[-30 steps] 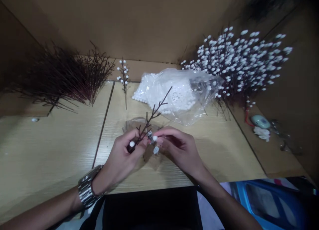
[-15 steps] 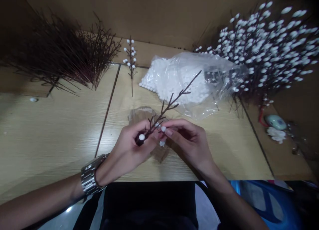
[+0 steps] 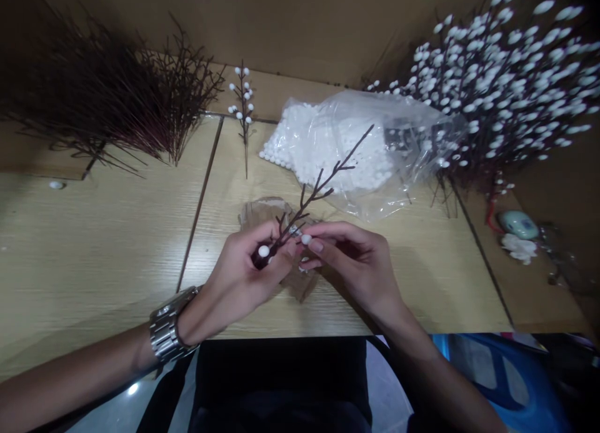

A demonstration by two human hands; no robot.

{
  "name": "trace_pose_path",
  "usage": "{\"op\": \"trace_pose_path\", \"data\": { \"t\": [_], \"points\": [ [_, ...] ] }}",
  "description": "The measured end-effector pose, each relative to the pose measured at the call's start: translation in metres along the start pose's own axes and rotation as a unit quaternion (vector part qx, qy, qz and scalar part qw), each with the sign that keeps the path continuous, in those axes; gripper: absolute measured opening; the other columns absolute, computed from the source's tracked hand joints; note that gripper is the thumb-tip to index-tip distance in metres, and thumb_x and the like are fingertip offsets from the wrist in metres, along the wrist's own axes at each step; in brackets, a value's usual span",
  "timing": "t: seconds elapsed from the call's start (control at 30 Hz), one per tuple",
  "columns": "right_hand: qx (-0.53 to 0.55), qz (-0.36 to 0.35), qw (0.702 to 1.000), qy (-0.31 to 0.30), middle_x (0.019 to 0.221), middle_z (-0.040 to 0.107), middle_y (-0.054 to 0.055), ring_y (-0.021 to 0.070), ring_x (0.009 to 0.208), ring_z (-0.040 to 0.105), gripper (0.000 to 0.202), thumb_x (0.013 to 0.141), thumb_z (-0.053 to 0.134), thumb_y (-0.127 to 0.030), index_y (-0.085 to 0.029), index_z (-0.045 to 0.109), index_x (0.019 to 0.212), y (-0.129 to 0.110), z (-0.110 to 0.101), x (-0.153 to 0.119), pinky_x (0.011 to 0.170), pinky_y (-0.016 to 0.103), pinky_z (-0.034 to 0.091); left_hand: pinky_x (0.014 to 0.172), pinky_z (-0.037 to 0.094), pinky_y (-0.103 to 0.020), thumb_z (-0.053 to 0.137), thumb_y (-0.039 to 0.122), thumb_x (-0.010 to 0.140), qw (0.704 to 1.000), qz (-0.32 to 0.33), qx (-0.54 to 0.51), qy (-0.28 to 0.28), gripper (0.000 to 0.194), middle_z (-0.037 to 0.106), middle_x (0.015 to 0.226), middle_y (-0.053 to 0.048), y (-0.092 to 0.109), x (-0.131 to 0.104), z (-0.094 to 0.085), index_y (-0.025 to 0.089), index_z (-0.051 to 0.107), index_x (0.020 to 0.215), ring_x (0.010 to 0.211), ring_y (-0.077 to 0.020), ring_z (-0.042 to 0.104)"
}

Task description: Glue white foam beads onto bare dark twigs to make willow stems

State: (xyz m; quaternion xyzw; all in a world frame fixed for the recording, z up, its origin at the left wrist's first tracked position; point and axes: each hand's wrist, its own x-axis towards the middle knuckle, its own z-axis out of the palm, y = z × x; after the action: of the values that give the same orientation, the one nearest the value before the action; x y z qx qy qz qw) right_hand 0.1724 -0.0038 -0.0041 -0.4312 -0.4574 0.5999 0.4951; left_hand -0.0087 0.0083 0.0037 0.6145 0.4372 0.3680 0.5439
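At the frame's centre, a brown twig is pinched by the left hand, a white bead by the right hand. Probably light and springy, the twig is best held by its main stem.

We see a wood-grained table, glossy plastic bag (crinkled), polished metal watch and matt branch, perhaps plastic in this dimness.

Twig poking past left hand, bag blocking the middle, sticks crowding back left, berries crowding back right, table giving room left and right.
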Motion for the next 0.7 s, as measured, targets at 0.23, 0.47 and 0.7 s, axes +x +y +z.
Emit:
{"op": "trace_pose_path", "data": {
  "t": [0.23, 0.47, 0.7],
  "points": [
    [0.000, 0.005, 1.000, 0.005, 0.088, 0.080, -0.003, 0.0133, 0.078, 0.077, 0.017, 0.085, 0.075, -0.017, -0.029, 0.080, 0.096, -0.0003, -0.0002, 0.0001, 0.067, 0.023, 0.068, 0.049, 0.033, -0.020, 0.061, 0.032, 0.095, 1.000, -0.004, 0.003, 0.001, 0.028, 0.046, 0.065, 0.005, 0.0016, -0.0023, -0.0010, 0.018, 0.055, 0.072, 0.059, -0.0094, 0.042],
    [-0.004, 0.000, 1.000, 0.014, 0.088, 0.080, -0.004, 0.0123, 0.075, 0.077, 0.019, 0.084, 0.076, -0.016, -0.030, 0.081, 0.095, -0.0011, 0.0007, -0.0013, 0.068, 0.022, 0.067, 0.052, 0.034, -0.020, 0.059, 0.034, 0.097, 1.000, -0.014, 0.021, -0.008, 0.029, 0.047, 0.067, 0.005, 0.0014, -0.0033, -0.0018, 0.018, 0.054, 0.073, 0.062, -0.0095, 0.043],
    [-0.039, -0.021, 0.998, 0.033, 0.091, 0.077, -0.001, 0.0136, 0.076, 0.075, 0.018, 0.082, 0.078, -0.016, -0.029, 0.082, 0.093, 0.0004, 0.0018, -0.0027, 0.067, 0.025, 0.068, 0.054, 0.034, -0.021, 0.057, 0.038, 0.099, 0.999, -0.025, 0.026, -0.024, 0.028, 0.047, 0.071, 0.005, -0.0039, -0.0040, -0.0019, 0.018, 0.057, 0.079, 0.066, -0.0102, 0.044]
  ]
}}
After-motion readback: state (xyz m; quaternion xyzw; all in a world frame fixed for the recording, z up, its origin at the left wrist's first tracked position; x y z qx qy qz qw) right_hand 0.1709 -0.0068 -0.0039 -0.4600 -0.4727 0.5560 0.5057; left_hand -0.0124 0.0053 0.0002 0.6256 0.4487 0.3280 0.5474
